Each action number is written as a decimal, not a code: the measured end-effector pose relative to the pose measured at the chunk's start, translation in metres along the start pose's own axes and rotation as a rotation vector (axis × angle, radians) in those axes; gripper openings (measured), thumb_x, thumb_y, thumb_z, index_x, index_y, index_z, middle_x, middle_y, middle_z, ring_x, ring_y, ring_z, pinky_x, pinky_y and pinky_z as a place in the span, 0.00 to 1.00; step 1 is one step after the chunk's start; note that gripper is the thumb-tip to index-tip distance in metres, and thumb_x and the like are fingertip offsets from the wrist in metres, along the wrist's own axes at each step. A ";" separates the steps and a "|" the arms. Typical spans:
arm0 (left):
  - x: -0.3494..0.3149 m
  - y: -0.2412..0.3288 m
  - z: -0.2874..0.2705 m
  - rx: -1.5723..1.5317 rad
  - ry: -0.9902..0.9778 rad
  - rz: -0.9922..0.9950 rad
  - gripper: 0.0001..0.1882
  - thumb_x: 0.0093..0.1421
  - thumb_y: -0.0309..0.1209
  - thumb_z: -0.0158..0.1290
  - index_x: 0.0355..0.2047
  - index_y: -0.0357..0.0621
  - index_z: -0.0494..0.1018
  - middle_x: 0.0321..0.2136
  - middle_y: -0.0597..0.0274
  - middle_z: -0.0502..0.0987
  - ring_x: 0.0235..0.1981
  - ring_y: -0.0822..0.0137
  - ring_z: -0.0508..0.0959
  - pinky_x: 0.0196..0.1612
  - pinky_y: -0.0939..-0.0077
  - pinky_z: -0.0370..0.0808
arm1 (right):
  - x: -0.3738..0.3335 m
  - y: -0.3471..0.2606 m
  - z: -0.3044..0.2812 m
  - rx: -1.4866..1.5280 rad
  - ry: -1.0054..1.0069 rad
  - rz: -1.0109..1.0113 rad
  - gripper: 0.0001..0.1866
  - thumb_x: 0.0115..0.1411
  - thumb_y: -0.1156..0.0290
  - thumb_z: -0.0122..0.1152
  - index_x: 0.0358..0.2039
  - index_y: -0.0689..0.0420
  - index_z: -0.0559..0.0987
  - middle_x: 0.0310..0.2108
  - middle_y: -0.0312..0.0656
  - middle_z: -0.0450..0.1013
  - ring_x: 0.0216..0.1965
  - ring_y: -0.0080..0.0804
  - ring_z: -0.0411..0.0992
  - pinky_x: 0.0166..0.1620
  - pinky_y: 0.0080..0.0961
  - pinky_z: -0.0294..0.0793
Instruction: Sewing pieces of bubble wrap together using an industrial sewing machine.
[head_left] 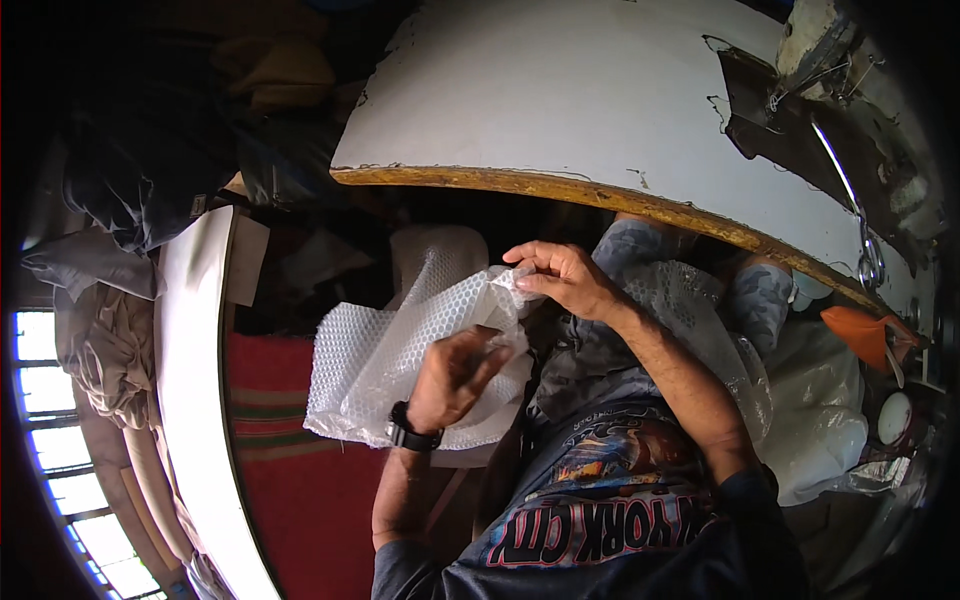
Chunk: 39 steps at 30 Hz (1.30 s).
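A crumpled sheet of clear bubble wrap [385, 345] lies across my lap and spreads out to the left. My right hand [568, 282] pinches a bunched upper corner of it between thumb and fingers. Lower and to the left, my left hand [455, 378], with a dark watch on the wrist, has its fingers curled on the bubble wrap's near edge. Its fingertips are slightly blurred against the plastic. Behind the right forearm, more clear plastic [675, 305] rests over my leg.
Ahead stands a white table [560, 100] with a worn wooden edge; scissors [868, 255] and part of a machine [815, 50] sit at its right. A white panel [195, 370] with heaped cloth rises at left. Beside me are a red striped cloth [290, 450] and an orange piece [858, 335].
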<state>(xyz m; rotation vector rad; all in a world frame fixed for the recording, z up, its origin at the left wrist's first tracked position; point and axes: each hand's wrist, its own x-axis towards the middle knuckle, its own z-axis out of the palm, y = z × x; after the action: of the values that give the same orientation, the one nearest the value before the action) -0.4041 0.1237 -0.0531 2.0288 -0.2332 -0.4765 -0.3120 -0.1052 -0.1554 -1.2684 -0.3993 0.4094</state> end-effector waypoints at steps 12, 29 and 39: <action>0.035 -0.006 0.030 0.161 0.354 0.087 0.10 0.64 0.27 0.62 0.42 0.34 0.76 0.34 0.48 0.85 0.32 0.57 0.86 0.35 0.68 0.79 | -0.022 0.002 0.020 0.046 0.044 0.043 0.18 0.68 0.77 0.56 0.58 0.61 0.76 0.43 0.40 0.81 0.44 0.20 0.76 0.50 0.21 0.75; 0.047 -0.007 0.027 0.589 0.429 0.349 0.14 0.64 0.27 0.61 0.49 0.39 0.78 0.41 0.46 0.82 0.46 0.52 0.81 0.44 0.59 0.78 | -0.031 -0.032 0.030 -0.399 0.034 -0.144 0.20 0.70 0.75 0.55 0.61 0.62 0.70 0.39 0.53 0.83 0.43 0.41 0.83 0.48 0.34 0.81; 0.027 -0.010 -0.023 0.048 0.559 0.155 0.07 0.69 0.23 0.56 0.45 0.32 0.76 0.36 0.62 0.81 0.39 0.75 0.77 0.44 0.78 0.74 | -0.043 -0.028 0.042 -0.660 0.034 0.133 0.14 0.67 0.65 0.64 0.47 0.60 0.77 0.31 0.44 0.81 0.28 0.40 0.81 0.32 0.31 0.80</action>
<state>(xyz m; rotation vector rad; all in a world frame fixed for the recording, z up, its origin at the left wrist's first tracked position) -0.3705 0.1372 -0.0587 2.0846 -0.0568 0.2004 -0.3680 -0.0996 -0.1203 -1.9492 -0.4393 0.3791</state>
